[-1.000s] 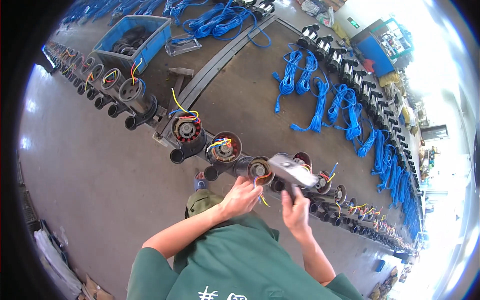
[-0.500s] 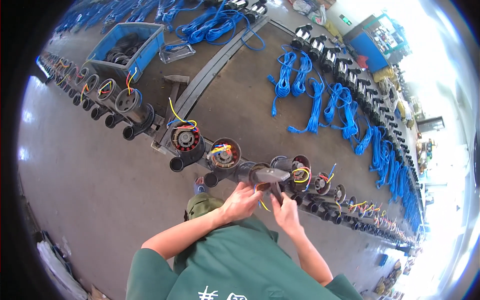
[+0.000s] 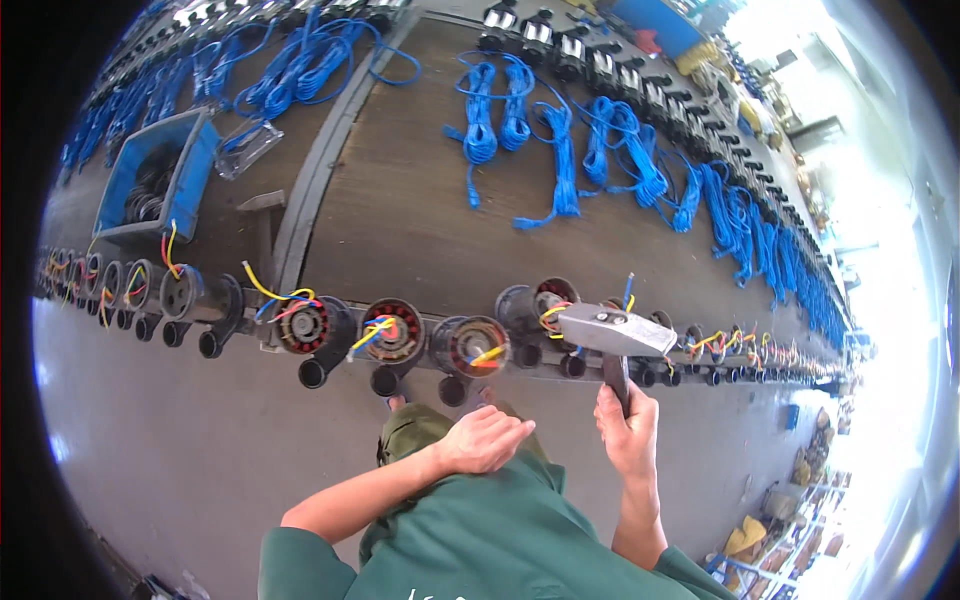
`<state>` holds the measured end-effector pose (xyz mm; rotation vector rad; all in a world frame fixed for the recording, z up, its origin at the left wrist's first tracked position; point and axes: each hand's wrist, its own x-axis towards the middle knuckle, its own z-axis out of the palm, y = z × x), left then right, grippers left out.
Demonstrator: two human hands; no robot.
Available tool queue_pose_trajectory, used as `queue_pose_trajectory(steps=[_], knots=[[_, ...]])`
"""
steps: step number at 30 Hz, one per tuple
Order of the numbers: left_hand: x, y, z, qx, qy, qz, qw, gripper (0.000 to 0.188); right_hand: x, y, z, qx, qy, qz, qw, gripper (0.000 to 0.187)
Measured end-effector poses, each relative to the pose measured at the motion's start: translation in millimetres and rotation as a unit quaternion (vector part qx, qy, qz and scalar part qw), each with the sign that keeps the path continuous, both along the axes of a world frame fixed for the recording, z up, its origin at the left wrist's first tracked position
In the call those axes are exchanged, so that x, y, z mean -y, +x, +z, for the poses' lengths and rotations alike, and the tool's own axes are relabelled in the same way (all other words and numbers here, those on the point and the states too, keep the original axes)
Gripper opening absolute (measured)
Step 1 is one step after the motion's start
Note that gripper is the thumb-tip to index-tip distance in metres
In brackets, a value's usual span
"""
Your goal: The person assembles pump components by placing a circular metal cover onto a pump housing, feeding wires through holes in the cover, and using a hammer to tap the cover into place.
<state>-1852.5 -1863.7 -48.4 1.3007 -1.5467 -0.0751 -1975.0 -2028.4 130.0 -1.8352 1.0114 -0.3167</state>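
My right hand (image 3: 630,430) grips the dark handle of a hammer (image 3: 618,330). Its grey metal head is raised in front of the row and covers part of the motor housings behind it. My left hand (image 3: 486,440) is curled closed near my body, with nothing showing from it; it touches no housing. Just beyond it stands a round motor housing (image 3: 470,346) with yellow and red wires at its open top. To its left are a second housing (image 3: 393,332) with red windings and coloured wires, and a third housing (image 3: 305,328) with a long yellow wire.
More motor housings (image 3: 190,295) continue along the bench edge on both sides. A blue crate (image 3: 160,175) of dark rings stands at the left. Bundled blue cables (image 3: 560,160) lie across the brown bench top (image 3: 400,220), beside a row of black-and-silver pumps (image 3: 600,65).
My left hand has left the housing and wires and drawn back toward me. My right hand has moved right with the hammer. The view has shifted, so the bench appears more level.
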Motion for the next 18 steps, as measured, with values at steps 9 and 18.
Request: queue_pose_trajectory(steps=[9,18], knots=[[129,-58,-89,-0.097,0.482,0.272,0.827,0.034,72,-75,-27,0.002,0.048,-0.004,0.999,0.039],[88,-107,-114,-0.040,0.396,0.321,0.859,0.029,128,-133,-52,-0.027,0.114,0.074,0.990,0.034]])
